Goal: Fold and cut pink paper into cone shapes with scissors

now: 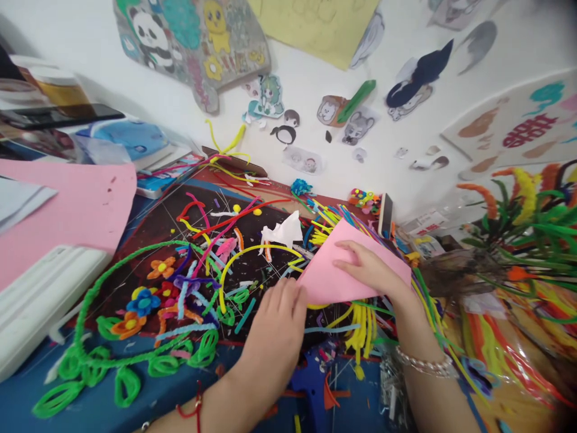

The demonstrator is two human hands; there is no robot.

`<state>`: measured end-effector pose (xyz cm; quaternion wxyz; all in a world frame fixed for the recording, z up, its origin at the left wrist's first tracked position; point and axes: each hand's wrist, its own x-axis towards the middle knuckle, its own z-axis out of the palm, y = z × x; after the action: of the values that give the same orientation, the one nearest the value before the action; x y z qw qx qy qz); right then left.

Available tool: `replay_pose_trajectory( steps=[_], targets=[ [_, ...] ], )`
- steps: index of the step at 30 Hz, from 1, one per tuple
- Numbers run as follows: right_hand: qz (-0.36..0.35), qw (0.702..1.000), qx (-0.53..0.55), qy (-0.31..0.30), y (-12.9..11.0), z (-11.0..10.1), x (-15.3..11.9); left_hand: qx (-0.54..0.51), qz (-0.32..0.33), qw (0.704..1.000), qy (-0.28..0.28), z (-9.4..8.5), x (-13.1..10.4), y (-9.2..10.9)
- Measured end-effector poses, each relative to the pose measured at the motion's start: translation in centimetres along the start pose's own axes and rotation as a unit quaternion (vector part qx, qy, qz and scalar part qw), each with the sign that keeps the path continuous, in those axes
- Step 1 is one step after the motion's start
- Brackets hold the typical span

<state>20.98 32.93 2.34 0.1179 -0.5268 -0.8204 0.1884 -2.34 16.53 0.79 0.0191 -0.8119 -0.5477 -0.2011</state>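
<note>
Right of center in the frame, the right hand (370, 269) lies half-open on pink paper (325, 275); the left hand (278, 320) curls at its corner, grip unclear.

Flowers (143, 300) and a green loop (77, 329) crowd the left grip's (279, 316) left; nearer, a strip of bare worktop (180, 394) offers passage. A blue glue gun (313, 385) obstructs behind and between the grips. Beyond the right grip (367, 270), pipe cleaners (327, 225), then the wall (378, 150), bar the way.
</note>
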Motion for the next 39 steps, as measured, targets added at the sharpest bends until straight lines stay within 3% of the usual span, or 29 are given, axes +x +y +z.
replay_pose_trajectory(
  steps=[3, 8, 16, 39],
  targets=[
    [-0.005, 1.000, 0.023, 0.005, 0.2, 0.6, 0.2, -0.007, 0.066, 0.998, -0.016, 0.7, -0.8, 1.3],
    [-0.009, 0.999, 0.052, 0.002, 0.4, 1.1, 0.4, -0.031, 0.036, 0.997, -0.064, 1.1, -1.2, 2.1],
    [0.028, 0.996, 0.083, 0.010, 0.9, 1.4, 0.8, -0.057, 0.043, 0.994, -0.085, 0.9, -0.9, 1.8],
    [0.032, 0.995, 0.094, 0.005, 1.0, 1.4, 0.8, -0.066, 0.045, 0.989, -0.125, 1.5, -0.8, 1.0]
  ],
)
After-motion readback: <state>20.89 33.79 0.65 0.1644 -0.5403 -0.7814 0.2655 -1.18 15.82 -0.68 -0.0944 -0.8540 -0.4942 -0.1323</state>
